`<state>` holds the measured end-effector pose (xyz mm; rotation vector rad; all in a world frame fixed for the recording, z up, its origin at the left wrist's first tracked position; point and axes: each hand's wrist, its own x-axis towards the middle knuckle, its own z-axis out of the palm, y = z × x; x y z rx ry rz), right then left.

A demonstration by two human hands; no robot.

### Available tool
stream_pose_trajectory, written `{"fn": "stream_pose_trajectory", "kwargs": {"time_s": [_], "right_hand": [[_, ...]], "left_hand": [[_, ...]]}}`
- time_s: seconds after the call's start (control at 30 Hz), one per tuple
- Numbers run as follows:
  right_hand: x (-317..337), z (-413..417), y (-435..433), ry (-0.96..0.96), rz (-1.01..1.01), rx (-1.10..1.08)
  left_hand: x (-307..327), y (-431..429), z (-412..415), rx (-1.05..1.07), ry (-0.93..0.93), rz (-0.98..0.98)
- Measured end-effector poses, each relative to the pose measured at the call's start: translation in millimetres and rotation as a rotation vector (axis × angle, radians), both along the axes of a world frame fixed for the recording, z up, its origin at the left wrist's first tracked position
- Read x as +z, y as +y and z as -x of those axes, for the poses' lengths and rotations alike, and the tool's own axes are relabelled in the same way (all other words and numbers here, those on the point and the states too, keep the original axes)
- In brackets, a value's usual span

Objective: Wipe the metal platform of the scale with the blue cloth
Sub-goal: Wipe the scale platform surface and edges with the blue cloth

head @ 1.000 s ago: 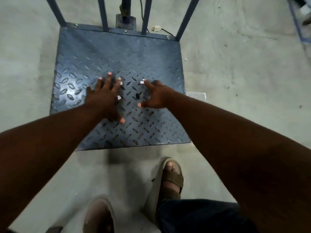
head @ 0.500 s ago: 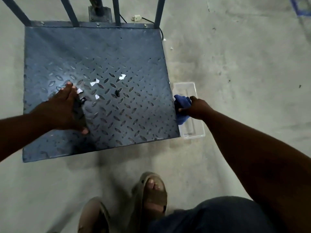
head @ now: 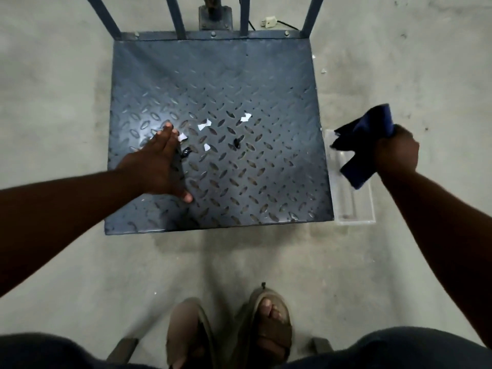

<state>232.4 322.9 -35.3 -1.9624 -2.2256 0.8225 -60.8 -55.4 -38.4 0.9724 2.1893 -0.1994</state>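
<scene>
The scale's metal platform is a blue-grey tread plate on the concrete floor, with several white paper scraps and small dark bits near its middle. My left hand rests flat on the platform's left part, fingers straight. My right hand grips the blue cloth in the air just right of the platform, above a clear tray. The cloth hangs bunched from my fist and does not touch the plate.
A clear plastic tray lies on the floor against the platform's right edge. Blue metal rails and the scale's post base rise at the far edge, with a white plug behind. My sandalled feet stand in front.
My right hand left the platform, took the blue cloth from the clear tray and lifted it. My left hand slid to the platform's left part and stays flat there.
</scene>
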Motion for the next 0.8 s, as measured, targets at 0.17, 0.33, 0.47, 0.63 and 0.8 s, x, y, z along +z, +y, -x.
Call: {"fn": "stream_pose_trajectory", "kwargs": {"time_s": [0.17,0.33,0.47,0.63,0.8], "right_hand": [[40,42,-22,-0.02,-0.067,0.185],[66,98,-64,-0.105,-0.035,0.319],[73,118,-117,0.01,-0.039,0.236],[27,124,-218,-0.064,-0.038,0.639],[-7,120,-269,0.129,0.011,0.443]], "left_hand": [[2,-6,-3,0.023,0.026,-0.025],[-6,-40,-14,-0.001,0.068,-0.098],[-15,-80,-9,-0.095,0.085,-0.159],[-42,-119,-22,-0.053,0.195,-0.384],[-58,-124,-30,-0.029,0.331,-0.509]]}}
